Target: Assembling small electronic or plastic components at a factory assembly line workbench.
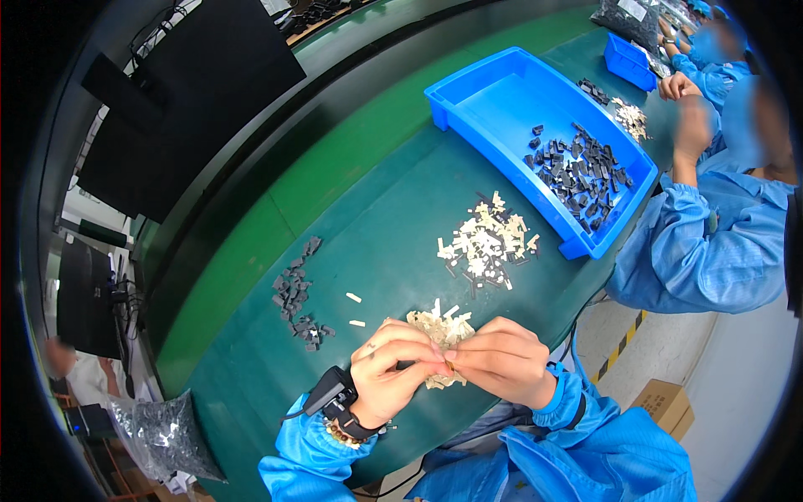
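My left hand (393,368) and my right hand (504,361) meet fingertip to fingertip above the near edge of the green table. Both are closed in a pinch. What lies between the fingertips is too small and too covered to name. Just behind and beneath them is a pile of small cream strips (436,322), partly hidden by the fingers. Two loose cream strips (356,323) rest to the left of it. Farther left lies a group of small black plastic pieces (291,291). Beyond my right hand sits a mixed heap of cream and black strips (488,243).
A large blue tray (468,125) holding many black pieces stands at the far right. A co-worker in a blue smock (711,238) sits to the right, hands raised. A clear bag of dark parts (166,431) is at the lower left. A cardboard box (663,408) stands on the floor.
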`<state>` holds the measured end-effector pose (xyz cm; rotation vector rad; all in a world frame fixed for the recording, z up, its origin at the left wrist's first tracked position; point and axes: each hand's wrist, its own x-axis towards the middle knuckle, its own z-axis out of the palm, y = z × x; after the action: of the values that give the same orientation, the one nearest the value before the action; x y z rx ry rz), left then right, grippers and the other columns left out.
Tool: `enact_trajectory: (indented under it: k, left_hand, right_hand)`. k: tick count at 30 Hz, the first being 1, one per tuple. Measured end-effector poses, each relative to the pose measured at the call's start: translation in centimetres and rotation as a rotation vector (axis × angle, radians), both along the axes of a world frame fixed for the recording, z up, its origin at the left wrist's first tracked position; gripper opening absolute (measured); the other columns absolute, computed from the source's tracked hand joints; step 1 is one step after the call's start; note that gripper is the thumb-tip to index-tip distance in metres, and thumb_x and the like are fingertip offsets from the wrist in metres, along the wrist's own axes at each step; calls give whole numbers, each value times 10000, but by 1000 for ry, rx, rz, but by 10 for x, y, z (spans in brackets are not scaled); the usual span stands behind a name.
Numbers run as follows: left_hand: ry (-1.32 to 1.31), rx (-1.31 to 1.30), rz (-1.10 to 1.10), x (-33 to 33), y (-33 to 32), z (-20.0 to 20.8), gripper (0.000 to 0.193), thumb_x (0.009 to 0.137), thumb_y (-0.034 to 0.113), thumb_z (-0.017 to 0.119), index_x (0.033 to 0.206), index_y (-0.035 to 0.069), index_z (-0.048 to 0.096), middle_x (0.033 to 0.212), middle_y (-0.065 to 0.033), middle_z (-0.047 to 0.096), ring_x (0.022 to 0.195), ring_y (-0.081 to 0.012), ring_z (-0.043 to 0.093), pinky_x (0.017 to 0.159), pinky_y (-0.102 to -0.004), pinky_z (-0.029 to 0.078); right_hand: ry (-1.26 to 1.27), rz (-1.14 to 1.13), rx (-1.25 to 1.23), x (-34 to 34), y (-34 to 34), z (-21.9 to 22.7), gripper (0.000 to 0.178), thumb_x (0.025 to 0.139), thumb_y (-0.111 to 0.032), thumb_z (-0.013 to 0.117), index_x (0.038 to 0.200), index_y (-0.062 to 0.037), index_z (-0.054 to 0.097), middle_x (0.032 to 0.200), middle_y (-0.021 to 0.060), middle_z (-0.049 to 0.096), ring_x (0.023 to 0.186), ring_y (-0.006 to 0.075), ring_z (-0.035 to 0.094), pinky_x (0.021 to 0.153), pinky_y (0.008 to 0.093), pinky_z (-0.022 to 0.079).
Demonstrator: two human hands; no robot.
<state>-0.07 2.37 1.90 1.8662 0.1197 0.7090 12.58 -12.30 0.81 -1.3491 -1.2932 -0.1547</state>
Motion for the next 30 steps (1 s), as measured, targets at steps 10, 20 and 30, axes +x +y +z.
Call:
enact_trajectory:
  k: [10, 20, 30]
  left_hand:
    - [-61, 125, 6, 1, 2, 5, 187, 704, -32, 821, 840, 40, 715, 880, -61, 702, 810, -219, 678, 722, -330, 518]
    - [28, 122, -46, 6, 3, 10, 225, 667, -40, 829, 789, 47, 662, 852, -60, 686, 850, -230, 634, 769, -337, 499]
    - [76, 67, -40, 5, 4, 12, 203, 700, -4, 835, 825, 48, 684, 892, -60, 685, 914, -238, 634, 820, -353, 505]
  right_hand:
    - [-50, -28, 18, 0, -1, 0, 252, 633, -5, 802, 880, -21, 755, 872, 68, 725, 732, 187, 660, 635, 260, 546]
    - [-51, -13, 34, 1, -1, -4, 293, 657, 44, 823, 936, -19, 759, 910, 64, 730, 699, 192, 642, 603, 278, 511]
    - [-8, -33, -16, 1, 1, -1, 257, 642, 53, 811, 883, -18, 757, 846, 68, 713, 691, 205, 655, 602, 294, 526]
